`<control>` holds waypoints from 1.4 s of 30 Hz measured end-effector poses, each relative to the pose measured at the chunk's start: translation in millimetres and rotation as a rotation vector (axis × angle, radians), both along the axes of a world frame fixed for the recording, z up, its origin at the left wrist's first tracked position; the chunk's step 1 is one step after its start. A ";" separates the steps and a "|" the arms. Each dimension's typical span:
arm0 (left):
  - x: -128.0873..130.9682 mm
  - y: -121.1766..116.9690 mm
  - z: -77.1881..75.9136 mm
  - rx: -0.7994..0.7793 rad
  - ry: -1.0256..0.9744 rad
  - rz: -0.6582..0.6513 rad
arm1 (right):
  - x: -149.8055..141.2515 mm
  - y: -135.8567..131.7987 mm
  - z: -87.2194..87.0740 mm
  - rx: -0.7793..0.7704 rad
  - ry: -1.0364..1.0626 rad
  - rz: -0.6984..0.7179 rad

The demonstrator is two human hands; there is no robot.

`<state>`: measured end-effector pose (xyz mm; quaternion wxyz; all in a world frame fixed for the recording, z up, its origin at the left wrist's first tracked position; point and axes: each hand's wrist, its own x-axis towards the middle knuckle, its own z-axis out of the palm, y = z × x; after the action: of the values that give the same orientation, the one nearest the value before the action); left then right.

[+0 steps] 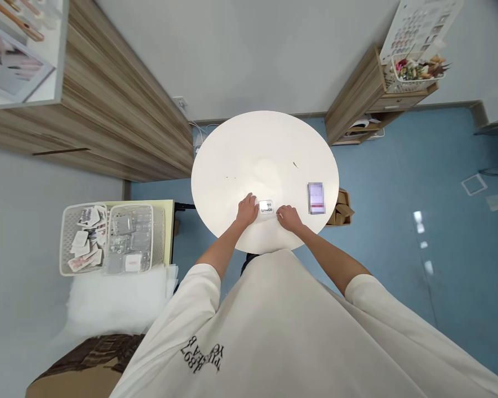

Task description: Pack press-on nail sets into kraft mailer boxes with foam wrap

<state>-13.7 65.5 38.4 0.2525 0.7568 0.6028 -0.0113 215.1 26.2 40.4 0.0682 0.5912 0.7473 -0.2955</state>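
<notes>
On the white round table (265, 149) lies a small transparent plastic box (266, 207) with small dark and silvery pieces inside, too small to name. My left hand (248, 209) rests at the box's left side, its fingers apart and the fingertips close to the edge. Whether it touches the box I cannot tell. On the other side, my right hand (289, 218) lies on the tabletop with its fingers loosely bent toward the box, a small gap between them. Neither hand visibly holds anything.
A phone (316, 198) with a lit screen lies at the table's right. Left of me, white baskets (63, 237) hold cards and transparent boxes. A cardboard box (343, 210) stands on the floor beyond the table. Wooden cabinets (141, 105) stand at the back left.
</notes>
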 end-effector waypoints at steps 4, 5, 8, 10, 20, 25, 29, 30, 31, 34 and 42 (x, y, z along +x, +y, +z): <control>-14.5 -1.4 16.7 0.042 -0.002 0.054 | -2.2 29.9 -1.1 -0.038 0.017 -0.042; -15.6 -3.2 22.0 0.062 0.004 0.054 | -4.2 35.7 -2.6 -0.040 0.012 -0.050; -11.7 -13.0 36.1 0.107 0.038 0.004 | -11.0 48.3 -7.9 -0.044 -0.012 -0.074; -4.0 -22.5 40.4 0.110 0.038 -0.086 | -14.5 53.8 -10.7 -0.043 -0.032 -0.095; 32.8 -44.2 -8.1 0.034 -0.005 -0.295 | -18.4 63.9 -13.2 -0.054 -0.067 -0.129; 32.8 -35.6 -26.0 0.106 0.034 -0.237 | -19.1 64.0 -14.6 -0.069 -0.050 -0.168; 31.8 -28.4 -29.5 0.130 0.041 -0.216 | -15.0 54.4 -10.4 -0.010 0.025 -0.200; 31.4 -26.3 -29.8 0.135 0.040 -0.215 | -13.9 49.6 -7.8 0.053 0.036 -0.197; 30.9 -24.1 -29.9 0.137 0.037 -0.215 | -13.2 44.0 -4.8 0.131 0.040 -0.185; 28.9 -17.3 -28.8 0.117 0.015 -0.218 | -13.2 25.3 3.4 0.318 0.031 -0.053; 18.6 -14.9 -15.1 -0.060 -0.105 -0.206 | -17.7 -1.4 -5.6 0.241 -0.042 0.227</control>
<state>4.8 50.6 23.3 0.3039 0.8063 0.5072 -0.0156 197.4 24.9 34.8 0.0454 0.5129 0.8378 -0.1815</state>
